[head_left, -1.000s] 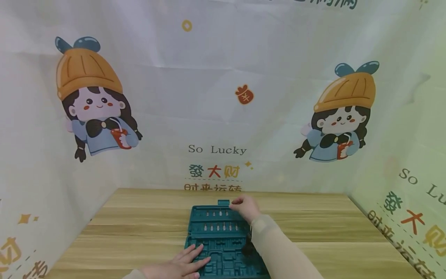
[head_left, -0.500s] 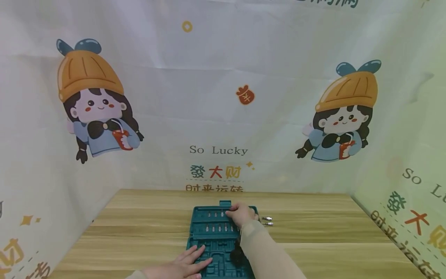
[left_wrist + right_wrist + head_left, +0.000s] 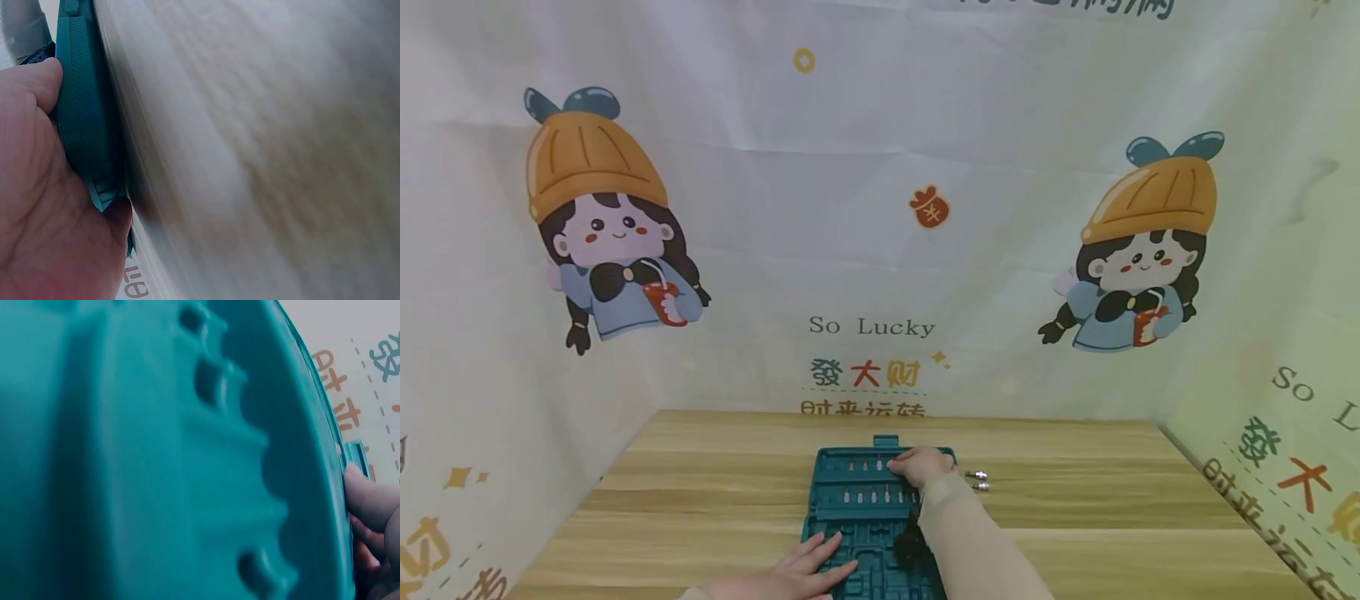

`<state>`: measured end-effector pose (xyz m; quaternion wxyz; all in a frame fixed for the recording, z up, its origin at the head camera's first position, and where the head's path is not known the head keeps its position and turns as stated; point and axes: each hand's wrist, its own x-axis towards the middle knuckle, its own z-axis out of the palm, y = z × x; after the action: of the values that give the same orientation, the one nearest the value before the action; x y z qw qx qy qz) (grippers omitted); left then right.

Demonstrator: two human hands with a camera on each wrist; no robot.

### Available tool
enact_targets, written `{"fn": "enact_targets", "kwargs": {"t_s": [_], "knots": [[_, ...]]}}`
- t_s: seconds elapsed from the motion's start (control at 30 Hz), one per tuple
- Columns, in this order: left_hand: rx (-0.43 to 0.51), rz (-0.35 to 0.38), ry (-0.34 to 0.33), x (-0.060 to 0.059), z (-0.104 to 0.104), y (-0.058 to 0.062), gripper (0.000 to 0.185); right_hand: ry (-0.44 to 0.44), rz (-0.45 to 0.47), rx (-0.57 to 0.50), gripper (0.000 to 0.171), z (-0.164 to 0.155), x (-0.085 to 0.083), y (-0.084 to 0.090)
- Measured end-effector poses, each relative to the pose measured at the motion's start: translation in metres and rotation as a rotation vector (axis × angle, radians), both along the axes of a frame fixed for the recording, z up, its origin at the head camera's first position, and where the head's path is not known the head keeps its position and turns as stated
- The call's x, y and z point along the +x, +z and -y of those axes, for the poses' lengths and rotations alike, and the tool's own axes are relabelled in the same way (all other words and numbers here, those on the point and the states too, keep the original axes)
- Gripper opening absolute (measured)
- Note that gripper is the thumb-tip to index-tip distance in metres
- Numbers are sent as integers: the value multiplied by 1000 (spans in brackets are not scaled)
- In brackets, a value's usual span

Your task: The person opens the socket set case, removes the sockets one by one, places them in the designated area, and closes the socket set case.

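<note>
An open teal tool case (image 3: 883, 435) lies on the table with small metal bits (image 3: 861, 496) in two rows of its lid. My left hand (image 3: 793, 571) rests on the left side of the case's lower half, fingers spread. In the left wrist view, the palm is against the case's side wall (image 3: 84, 94). My right hand (image 3: 925, 465) reaches over the lid, its bent fingertips at the right of the upper row, covering a bit's place. In the right wrist view, the fingers (image 3: 372, 497) appear beyond the lid's edge (image 3: 312, 425); what lies between them is hidden.
Two silver metal pieces (image 3: 978, 480) lie on the wooden table (image 3: 1075, 483) right of the lid. A dark fluffy thing (image 3: 910, 546) hangs under the right wrist. Printed cloth (image 3: 760, 250) stands behind and at the sides.
My right hand has moved from the lid's top edge left and down onto the upper row. The two silver pieces on the table have come into view. My left hand stays put.
</note>
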<state>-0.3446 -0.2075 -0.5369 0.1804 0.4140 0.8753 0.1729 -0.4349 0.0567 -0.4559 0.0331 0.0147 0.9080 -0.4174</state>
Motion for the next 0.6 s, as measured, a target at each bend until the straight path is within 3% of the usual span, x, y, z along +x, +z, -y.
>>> {"fn": "enact_targets", "kwargs": {"t_s": [0.1, 0.37, 0.43, 0.6], "knots": [[4, 7, 19, 7, -3, 7, 58, 26, 5, -22, 21, -4, -3, -1], [-9, -7, 67, 42, -19, 59, 59, 40, 37, -50, 21, -7, -9, 0], [-11, -7, 73, 45, -21, 65, 59, 43, 44, -53, 21, -7, -10, 0], [-18, -23, 89, 45, -21, 64, 58, 42, 55, -107, 22, -5, -12, -1]]}}
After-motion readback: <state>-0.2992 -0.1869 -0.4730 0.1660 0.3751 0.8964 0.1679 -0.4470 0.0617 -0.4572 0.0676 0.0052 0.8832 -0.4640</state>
